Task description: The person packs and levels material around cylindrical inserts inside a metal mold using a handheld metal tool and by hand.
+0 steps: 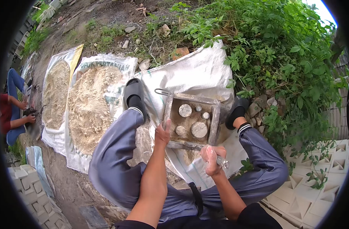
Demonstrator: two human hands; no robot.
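Note:
Between my legs lies a square wooden frame [216,118], powdered with pale dust. Inside it stand several round grey-white pieces of different sizes, the largest a disc [199,130] near the front and another disc [185,110] toward the back. My left hand [162,133] is closed around the frame's left side near its front corner. At the front right corner, my right hand [212,158] is wrapped round a grey, rod-like handle [223,162] whose blunt end pokes out toward me. The handle's other end is partly hidden by the hand.
The frame rests on a white woven sack [189,76]. Left of it, pale powder [94,103] is heaped on another sack. A bent wire loop [162,91] sits by the back left corner. Patterned blocks [312,194] are at right; another person's hands [27,114] are at far left.

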